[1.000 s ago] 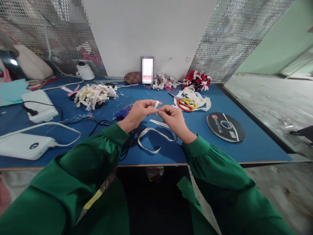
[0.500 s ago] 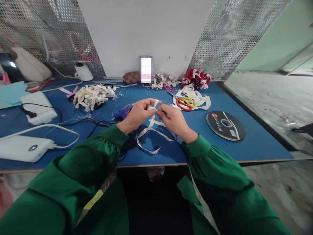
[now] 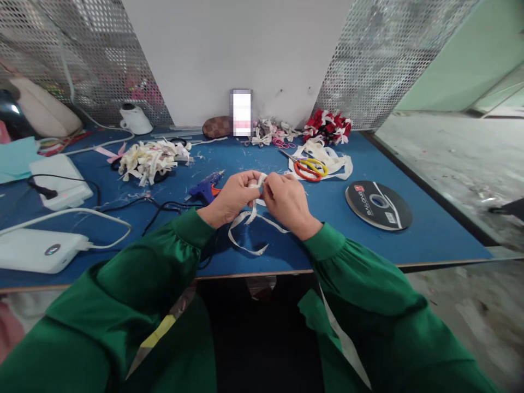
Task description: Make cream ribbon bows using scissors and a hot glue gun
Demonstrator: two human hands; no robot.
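My left hand (image 3: 235, 196) is closed on a narrow white ribbon (image 3: 248, 251), pinching a looped part of it between thumb and fingers. Right against it, my right hand (image 3: 286, 202) also pinches the ribbon, its fingertips partly hidden behind the knuckles. The ribbon's loose length hangs below both hands and curls on the blue table. Just left of my left hand lies a blue glue gun (image 3: 204, 186) with an orange trigger. Beyond my right hand rest scissors (image 3: 309, 169) with red and yellow handles, on a heap of cream ribbon (image 3: 339, 164).
A black ribbon spool (image 3: 379, 206) lies at the right of the blue table (image 3: 442, 229). Piles of white bows (image 3: 149, 161) and red-and-white bows (image 3: 327, 126) sit farther back. A phone (image 3: 241, 112) leans against the wall. A white power bank (image 3: 45, 250) and cables occupy the left.
My right hand has turned and moved closer to the left, its fingers curling over the ribbon. The upright ribbon end between my hands now forms a loop. The view has shifted slightly.
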